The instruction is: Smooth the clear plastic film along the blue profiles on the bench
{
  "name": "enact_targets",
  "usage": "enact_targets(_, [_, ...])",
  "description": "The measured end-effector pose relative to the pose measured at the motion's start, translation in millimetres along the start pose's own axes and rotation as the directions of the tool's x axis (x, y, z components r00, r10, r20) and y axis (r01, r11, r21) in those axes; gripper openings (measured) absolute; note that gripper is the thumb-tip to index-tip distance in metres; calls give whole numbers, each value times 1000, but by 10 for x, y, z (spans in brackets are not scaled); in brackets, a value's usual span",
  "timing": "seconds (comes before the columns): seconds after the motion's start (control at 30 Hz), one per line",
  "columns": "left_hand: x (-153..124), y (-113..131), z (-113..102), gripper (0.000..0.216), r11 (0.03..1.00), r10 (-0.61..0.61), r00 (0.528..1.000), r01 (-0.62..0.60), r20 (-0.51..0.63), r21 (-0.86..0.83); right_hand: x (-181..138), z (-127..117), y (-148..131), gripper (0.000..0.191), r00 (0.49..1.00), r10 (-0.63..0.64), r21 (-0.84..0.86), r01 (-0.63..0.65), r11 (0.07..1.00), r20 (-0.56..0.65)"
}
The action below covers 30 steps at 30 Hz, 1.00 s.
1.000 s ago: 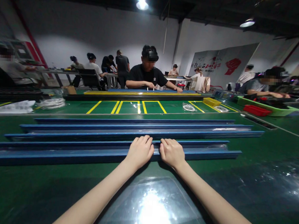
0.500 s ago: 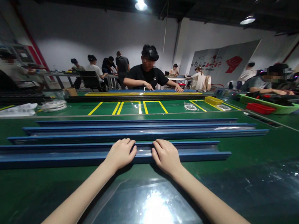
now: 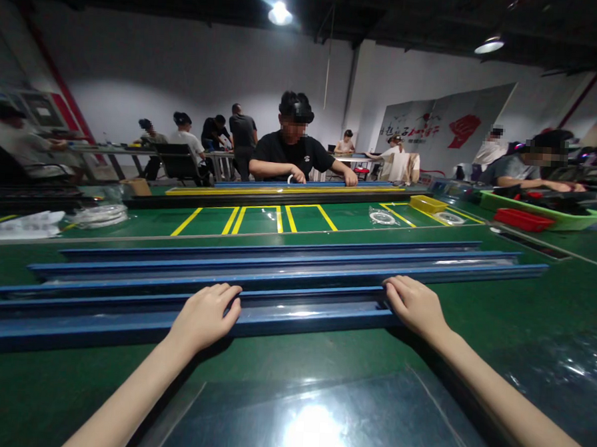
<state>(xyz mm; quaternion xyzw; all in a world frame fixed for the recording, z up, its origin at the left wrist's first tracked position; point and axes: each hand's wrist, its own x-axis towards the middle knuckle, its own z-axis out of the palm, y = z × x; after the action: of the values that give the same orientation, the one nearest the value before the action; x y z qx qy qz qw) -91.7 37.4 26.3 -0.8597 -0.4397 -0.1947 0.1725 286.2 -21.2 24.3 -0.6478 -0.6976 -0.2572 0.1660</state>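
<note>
A long blue channel profile (image 3: 293, 322) lies nearest to me on the green table, its open side up and lined with shiny film. My left hand (image 3: 204, 315) is over the middle of it, fingers curled down across the channel and thumb on the near side. At its right end, my right hand (image 3: 417, 304) has its fingers bent over the end; the fingertips are partly hidden. Just beyond lie more blue channel profiles (image 3: 296, 267), side by side and roughly parallel.
Clear plastic sheet (image 3: 248, 414) covers the table in front of me. Opposite, a co-worker (image 3: 292, 153) handles blue and yellow profiles (image 3: 280, 194). Yellow tape marks, coiled white cables (image 3: 101, 215), a yellow tray (image 3: 428, 203), a red tray (image 3: 523, 220) and a green tray (image 3: 579, 223) lie farther back.
My hands have moved apart, the right one going right to the end of the near channel. That channel has slid left relative to the others.
</note>
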Motion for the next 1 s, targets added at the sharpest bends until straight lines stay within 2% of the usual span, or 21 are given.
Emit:
enact_targets(0.13, [-20,6,15,38,999,3,999,-2,-36,34,10,78,-24,27,997,73,6,-73,997,-35])
enact_targets(0.3, [15,114,-15,34,998,64,989,-60,-130,34,63,50,-93,24,998,54,3,-54,999,13])
enact_targets(0.47, [54,333,-14,28,989,143,969,-144,-199,10,135,28,-338,21,999,43,32,-44,999,24])
enact_targets(0.67, [-47,456,55,29,985,172,961,-175,-219,5,209,34,-579,20,999,49,66,-50,997,16])
enact_targets(1.0, [-88,488,106,34,990,141,971,-135,-191,43,163,41,-561,23,999,35,70,-35,997,0])
